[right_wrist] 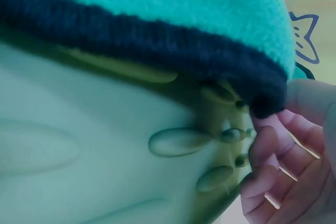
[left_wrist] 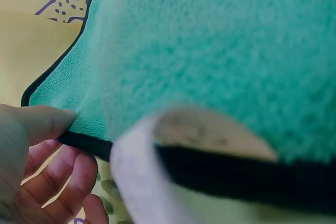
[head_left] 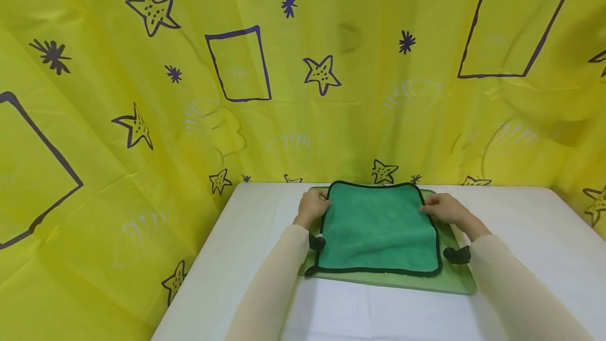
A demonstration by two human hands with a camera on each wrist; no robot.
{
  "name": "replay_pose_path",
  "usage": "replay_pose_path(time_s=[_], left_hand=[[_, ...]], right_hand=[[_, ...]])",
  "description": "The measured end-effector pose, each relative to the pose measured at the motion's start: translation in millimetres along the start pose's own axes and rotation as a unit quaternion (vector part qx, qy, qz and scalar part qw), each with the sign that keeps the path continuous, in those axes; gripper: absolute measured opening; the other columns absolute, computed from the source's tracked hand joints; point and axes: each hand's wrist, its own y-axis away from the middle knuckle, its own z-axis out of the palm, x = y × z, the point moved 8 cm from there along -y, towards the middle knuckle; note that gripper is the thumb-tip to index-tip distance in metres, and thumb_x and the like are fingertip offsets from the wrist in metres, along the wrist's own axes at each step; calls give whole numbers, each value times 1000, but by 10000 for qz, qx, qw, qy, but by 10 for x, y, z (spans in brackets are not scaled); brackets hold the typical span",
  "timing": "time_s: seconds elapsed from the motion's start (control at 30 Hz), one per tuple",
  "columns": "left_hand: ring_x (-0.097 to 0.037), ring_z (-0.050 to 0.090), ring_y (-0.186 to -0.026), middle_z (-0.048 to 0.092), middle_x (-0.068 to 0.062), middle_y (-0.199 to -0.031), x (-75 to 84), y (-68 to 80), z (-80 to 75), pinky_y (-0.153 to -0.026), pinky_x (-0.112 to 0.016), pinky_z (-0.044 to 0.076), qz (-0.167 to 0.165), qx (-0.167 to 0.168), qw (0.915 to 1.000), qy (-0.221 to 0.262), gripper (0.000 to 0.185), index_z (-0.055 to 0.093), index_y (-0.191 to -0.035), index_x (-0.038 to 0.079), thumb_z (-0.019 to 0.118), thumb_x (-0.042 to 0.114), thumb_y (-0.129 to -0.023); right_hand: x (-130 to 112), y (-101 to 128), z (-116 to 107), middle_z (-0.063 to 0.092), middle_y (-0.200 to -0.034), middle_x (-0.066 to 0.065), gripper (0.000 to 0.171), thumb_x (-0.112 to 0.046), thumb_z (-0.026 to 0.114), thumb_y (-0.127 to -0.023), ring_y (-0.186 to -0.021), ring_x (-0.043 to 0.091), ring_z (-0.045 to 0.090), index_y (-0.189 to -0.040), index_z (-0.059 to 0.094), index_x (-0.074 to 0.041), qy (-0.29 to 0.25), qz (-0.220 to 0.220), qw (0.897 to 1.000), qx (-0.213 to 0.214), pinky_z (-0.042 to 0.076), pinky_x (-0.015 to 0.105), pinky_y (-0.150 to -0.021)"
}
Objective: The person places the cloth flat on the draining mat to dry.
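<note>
From the head camera I see a white tabletop in the lower half of the frame, backed by a yellow curtain printed with purple stars and squares. In the lower middle of the frame a pale green mat lies flat on the tabletop, and a green microfiber cloth with a dark stitched border lies spread on top of it, covering most of it. The mat shows along the cloth's near edge and right side.

My left hand sits at the cloth's far left corner, just left of centre in the frame. In the left wrist view the thumb presses on top of the dark border while the fingers curl beneath it, so this hand pinches the cloth's edge.

My right hand sits at the cloth's far right corner. In the right wrist view the dark border ends against the thumb at the right edge of the frame, and the fingers curl under the cloth, so this hand pinches that corner too. The mat's raised oval bumps show just below the lifted edge.

Both arms wear cream sleeves that run up from the bottom of the frame, one on each side of the mat. A dark strap shows at each wrist.
</note>
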Motion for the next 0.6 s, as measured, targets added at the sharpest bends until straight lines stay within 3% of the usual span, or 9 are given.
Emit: replay_pose_path(time_s=[0.13,0.23,0.47,0.6], left_hand=[[-19,65,-73,76,-6,-92,4,-9,-33,-61,-29,47,4,126,9999,105,18,75,-108,12,72,22,-94],[-19,66,-76,76,-6,-95,18,1,-43,-63,-30,48,-7,94,9999,116,19,74,-111,12,71,23,-96],[-18,61,-76,72,-7,-90,8,73,24,-70,-33,50,316,-462,9982,-221,25,71,-115,9,74,21,-93],[-19,57,-77,70,-9,-91,2,153,6,-73,-35,49,590,-616,9959,-296,36,66,-125,7,76,18,-92]], right_hand=[[-31,-1,-67,56,-80,4,21,-19,60,-102,-74,18,48,-95,60,1,277,-159,9985,443,40,33,-65],[-37,2,-80,59,-86,7,24,-20,59,-103,-78,19,48,-101,60,4,320,-184,9979,527,40,33,-67],[35,66,5,62,-90,11,33,-23,58,-104,-77,18,54,-112,58,9,59,153,9999,51,46,33,-67],[39,145,51,56,-77,2,30,-24,59,-103,-71,16,53,-108,55,6,-31,243,9995,-176,45,30,-64]])
